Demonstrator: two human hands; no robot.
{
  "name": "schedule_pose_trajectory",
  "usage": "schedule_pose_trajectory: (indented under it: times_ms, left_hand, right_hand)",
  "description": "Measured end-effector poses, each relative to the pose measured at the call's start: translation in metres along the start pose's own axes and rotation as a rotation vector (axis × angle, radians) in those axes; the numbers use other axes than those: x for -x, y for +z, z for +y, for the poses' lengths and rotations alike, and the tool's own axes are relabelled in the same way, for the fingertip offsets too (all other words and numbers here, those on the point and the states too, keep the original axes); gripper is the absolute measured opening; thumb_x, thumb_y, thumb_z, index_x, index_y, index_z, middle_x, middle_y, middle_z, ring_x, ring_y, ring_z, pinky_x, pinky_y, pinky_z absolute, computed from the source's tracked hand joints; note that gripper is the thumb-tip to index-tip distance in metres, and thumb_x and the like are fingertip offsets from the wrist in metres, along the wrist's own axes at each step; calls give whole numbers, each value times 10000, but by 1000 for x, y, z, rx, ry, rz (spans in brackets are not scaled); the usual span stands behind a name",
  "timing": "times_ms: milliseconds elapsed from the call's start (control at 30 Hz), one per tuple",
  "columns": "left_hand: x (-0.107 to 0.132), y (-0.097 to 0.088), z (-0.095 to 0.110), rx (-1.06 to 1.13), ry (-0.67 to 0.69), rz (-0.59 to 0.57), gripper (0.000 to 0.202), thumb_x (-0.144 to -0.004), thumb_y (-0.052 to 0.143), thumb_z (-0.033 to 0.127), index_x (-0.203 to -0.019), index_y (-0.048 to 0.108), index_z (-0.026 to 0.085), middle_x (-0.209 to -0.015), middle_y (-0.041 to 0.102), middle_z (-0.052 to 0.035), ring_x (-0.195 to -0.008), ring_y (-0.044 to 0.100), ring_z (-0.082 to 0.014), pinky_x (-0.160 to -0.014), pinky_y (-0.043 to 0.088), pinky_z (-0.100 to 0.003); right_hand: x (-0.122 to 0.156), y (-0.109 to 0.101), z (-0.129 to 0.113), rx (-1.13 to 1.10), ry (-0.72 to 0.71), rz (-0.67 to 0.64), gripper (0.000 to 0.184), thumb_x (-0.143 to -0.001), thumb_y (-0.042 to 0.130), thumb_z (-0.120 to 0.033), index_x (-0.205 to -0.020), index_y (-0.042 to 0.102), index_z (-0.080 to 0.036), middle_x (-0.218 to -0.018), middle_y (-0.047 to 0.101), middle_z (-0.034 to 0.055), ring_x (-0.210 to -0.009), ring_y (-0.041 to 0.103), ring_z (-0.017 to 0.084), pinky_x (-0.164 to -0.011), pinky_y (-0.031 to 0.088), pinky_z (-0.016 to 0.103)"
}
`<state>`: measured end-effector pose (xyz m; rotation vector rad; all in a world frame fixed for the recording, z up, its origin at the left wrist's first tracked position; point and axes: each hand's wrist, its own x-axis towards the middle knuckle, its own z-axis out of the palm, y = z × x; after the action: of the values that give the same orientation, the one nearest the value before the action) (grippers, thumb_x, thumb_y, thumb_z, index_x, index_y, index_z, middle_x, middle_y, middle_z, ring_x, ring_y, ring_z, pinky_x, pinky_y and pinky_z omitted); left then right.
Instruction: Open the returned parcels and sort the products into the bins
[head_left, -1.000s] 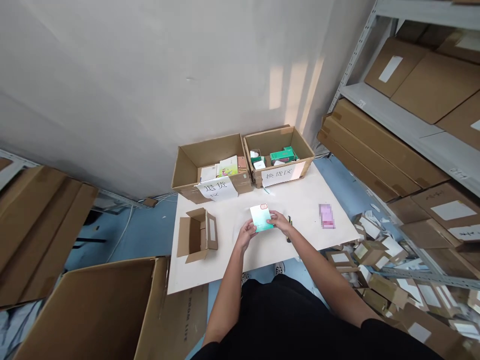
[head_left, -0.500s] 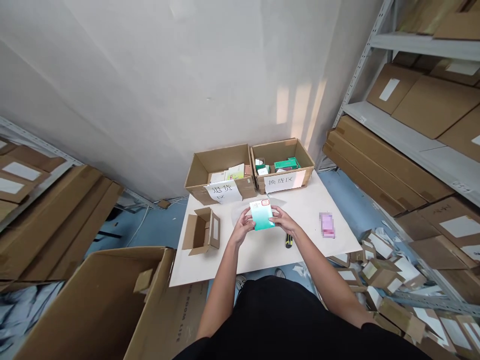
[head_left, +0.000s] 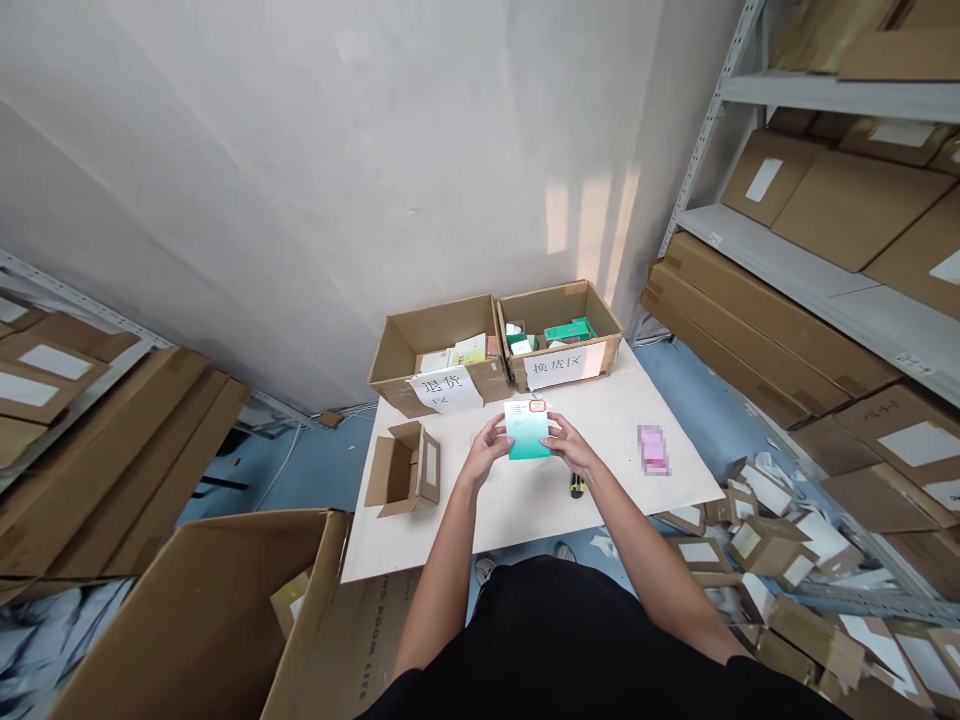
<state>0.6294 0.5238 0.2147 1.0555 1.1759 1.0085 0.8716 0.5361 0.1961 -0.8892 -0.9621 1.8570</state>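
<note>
Above the middle of the table, a flat white-and-green box (head_left: pixel 528 432) with a red-outlined mark and small print faces me. My left hand (head_left: pixel 489 452) grips its left edge, thumb on the front. On the right edge, my right hand (head_left: pixel 568 446) is closed in the same way. A black-and-yellow box cutter (head_left: pixel 577 484) lies just below my right hand. To the left stands an open small cardboard box (head_left: pixel 429 470), its flaps spread. A pink item (head_left: pixel 654 450), blurred out, lies on the table to the right.
Two labelled cartons stand at the table's back: the left carton (head_left: pixel 386 385) and the right carton (head_left: pixel 611 350), both holding small boxes. A big open carton (head_left: pixel 225 530) is at the lower left. Shelves (head_left: pixel 862 95) with cartons flank the table (head_left: pixel 480 530); parcels (head_left: pixel 772 550) litter the right-hand floor.
The white-and-green box has turned slightly and now sits straighter, a little to the right, still in both hands. My view has shifted slightly.
</note>
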Motion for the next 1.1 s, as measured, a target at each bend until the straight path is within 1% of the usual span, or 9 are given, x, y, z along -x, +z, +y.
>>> schedule_pose_trajectory:
  times_ms: [100,200,367,400,500,600,767,967,1100]
  left_hand:
    - [2,2,-6,3,-17,5,801,-698,900,499,-1403,638,223,-1199,690,-119,-1015,703,-233,-858,575,-366]
    - [0,4,-6,-10,17,20,783,-691,899,492,-1379,643,222,-1145,694,-95,-946,709,-214,-838,583,-370]
    - [2,20,6,-218,203,319,554,-757,853,457,-1246,723,230,-1256,678,-128,-1104,676,-269,-882,584,-395]
    - [3,25,10,-241,243,324,520,-787,829,461,-1245,729,236,-1296,668,-133,-1141,666,-279,-877,586,-390]
    - [6,39,20,-233,310,200,573,-809,818,458,-1333,702,256,-1377,647,-124,-1236,637,-297,-885,590,-373]
    - [7,38,29,-161,316,171,590,-783,850,446,-1319,714,239,-1368,667,-113,-1198,663,-288,-950,573,-381]
    - [10,16,35,116,195,113,665,-763,876,453,-1358,693,219,-1356,699,-125,-1100,715,-290,-915,594,-410]
    - [7,3,26,136,127,84,812,-757,873,503,-1478,612,237,-1319,721,-148,-1107,722,-296,-885,604,-418]
    - [2,3,22,-99,210,333,691,-745,885,490,-1360,707,231,-1243,735,-128,-1118,705,-273,-920,589,-399]
  right_hand:
    - [1,-3,-5,1,-2,9,733,-660,924,-388,-1293,560,-330,-1149,743,34,-952,735,217,-808,583,335]
    - [1,-3,-9,21,-5,6,715,-672,913,-390,-1287,555,-328,-1171,743,37,-962,734,219,-793,581,326]
    - [-4,9,-12,46,-149,49,671,-673,891,-332,-1270,585,-316,-1292,717,66,-1049,732,262,-802,595,357]
    - [-5,14,-12,52,-186,50,677,-672,885,-313,-1283,593,-315,-1322,707,73,-1099,724,274,-830,597,367]
    - [-8,29,-10,131,-257,-38,666,-701,841,-294,-1332,630,-311,-1465,630,90,-1349,604,310,-935,580,385]
    - [-10,36,-10,236,-278,-135,668,-763,781,-318,-1413,630,-305,-1554,558,98,-1458,501,322,-983,565,402]
    - [-20,28,-17,268,-253,167,807,-728,858,-390,-1482,579,-322,-1531,579,105,-1320,597,312,-998,563,456]
    - [-24,22,-26,119,-39,-30,744,-652,924,-382,-1341,666,-272,-1161,764,71,-960,744,265,-799,594,377]
    - [-24,26,-30,109,-93,38,697,-628,933,-350,-1269,673,-273,-1167,765,74,-967,749,276,-776,597,370]
